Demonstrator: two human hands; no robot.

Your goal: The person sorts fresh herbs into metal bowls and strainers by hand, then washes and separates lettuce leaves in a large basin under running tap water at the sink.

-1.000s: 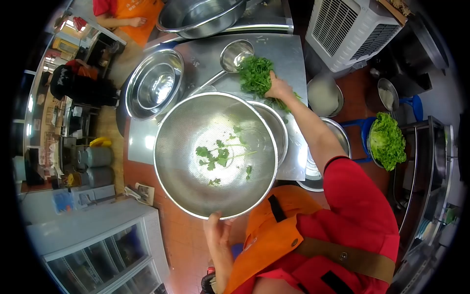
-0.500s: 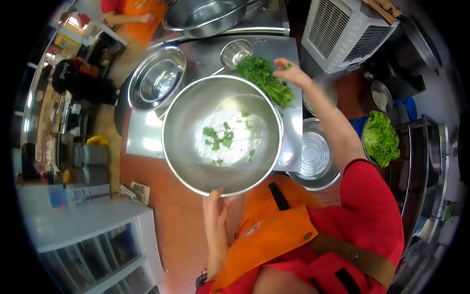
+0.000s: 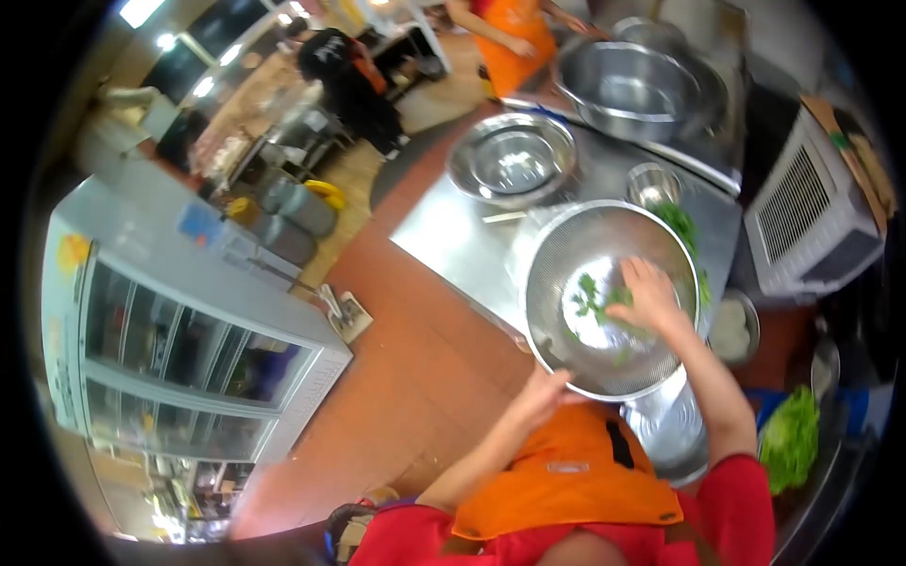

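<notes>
A big round metal strainer (image 3: 559, 259) with a fine mesh wall is in front of me, slightly tilted. Gripping its near rim from the left side is my left hand (image 3: 545, 392), fingers partly hidden under it. My right hand (image 3: 651, 300) reaches inside, thumb and fingers apart, over the strainer's bottom. Loose green herb leaves (image 3: 587, 297), resembling coriander, lie beside its fingertips. Part of a green herb bunch (image 3: 678, 224) shows behind the strainer's far right rim. Near it rests a small metal bowl-shaped strainer (image 3: 653, 183).
Nested steel bowls (image 3: 514, 156) stand on the steel table (image 3: 444, 226). Beyond is a large steel basin (image 3: 628, 85). A cooler unit (image 3: 802, 208), a lettuce (image 3: 791, 439) and a pan (image 3: 734, 325) are at right. A glass-door fridge (image 3: 189, 330) is left; co-workers (image 3: 514, 42) stand behind.
My right hand has moved from the herb bunch into the strainer. The view has swung left, so the table appears further right. My left hand still grips the rim.
</notes>
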